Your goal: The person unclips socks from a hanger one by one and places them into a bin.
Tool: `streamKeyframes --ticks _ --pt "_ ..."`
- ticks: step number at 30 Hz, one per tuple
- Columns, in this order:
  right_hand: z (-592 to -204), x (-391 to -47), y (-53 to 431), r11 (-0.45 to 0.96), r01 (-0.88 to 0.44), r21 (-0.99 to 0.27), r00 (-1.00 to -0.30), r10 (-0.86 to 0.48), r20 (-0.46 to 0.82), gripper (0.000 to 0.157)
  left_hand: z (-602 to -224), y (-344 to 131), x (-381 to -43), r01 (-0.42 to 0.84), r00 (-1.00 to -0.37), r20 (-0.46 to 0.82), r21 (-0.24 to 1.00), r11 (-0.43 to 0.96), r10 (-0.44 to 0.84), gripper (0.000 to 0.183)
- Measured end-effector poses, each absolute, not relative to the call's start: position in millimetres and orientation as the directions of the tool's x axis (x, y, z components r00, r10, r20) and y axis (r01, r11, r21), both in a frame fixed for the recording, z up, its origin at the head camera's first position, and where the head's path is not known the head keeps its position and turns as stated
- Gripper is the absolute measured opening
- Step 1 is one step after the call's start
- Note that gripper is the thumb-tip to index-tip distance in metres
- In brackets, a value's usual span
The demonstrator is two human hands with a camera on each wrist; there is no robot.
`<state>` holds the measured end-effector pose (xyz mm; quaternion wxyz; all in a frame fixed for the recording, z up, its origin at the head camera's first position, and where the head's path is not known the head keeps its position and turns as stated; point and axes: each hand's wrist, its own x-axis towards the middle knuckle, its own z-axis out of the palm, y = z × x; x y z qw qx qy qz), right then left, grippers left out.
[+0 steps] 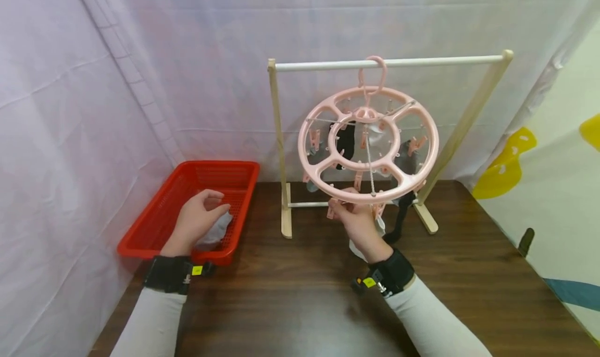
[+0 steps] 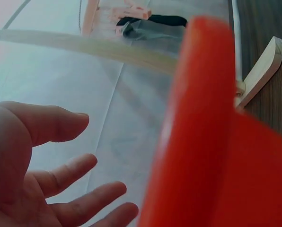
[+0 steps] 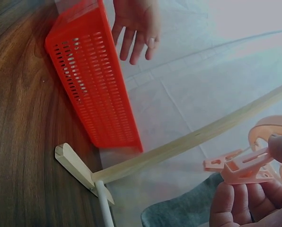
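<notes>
My left hand (image 1: 199, 219) hovers over the red basket (image 1: 215, 164), thumb and fingers apart, with nothing between them. Beneath it a light grey cloth piece (image 1: 217, 233), perhaps a sock, lies in the basket. At the front of a round pink clip hanger (image 1: 409, 184), my right hand (image 1: 363, 229) pinches a pink clothespin (image 3: 247, 165) between thumb and fingers. A black sock (image 1: 346, 141) and a grey one (image 1: 409, 162) hang from other clips. Something white (image 1: 356, 249) shows behind my right wrist, partly hidden.
The hanger hooks over the white bar (image 1: 323, 65) of a wooden stand (image 1: 277, 123) on the brown table (image 1: 290, 305). White sheeting (image 1: 211, 86) hangs behind and on the left. The basket stands left of the stand.
</notes>
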<state>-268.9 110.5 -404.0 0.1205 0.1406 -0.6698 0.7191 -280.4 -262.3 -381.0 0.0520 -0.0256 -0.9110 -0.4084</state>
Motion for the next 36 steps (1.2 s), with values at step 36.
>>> streamKeyframes --ticks 36 --pt "-370 -245 99 0.010 -0.392 -0.920 -0.919 -0.057 0.390 0.017 -314 -89 -265 0.832 -0.438 0.896 0.375 0.408 0.069 0.018"
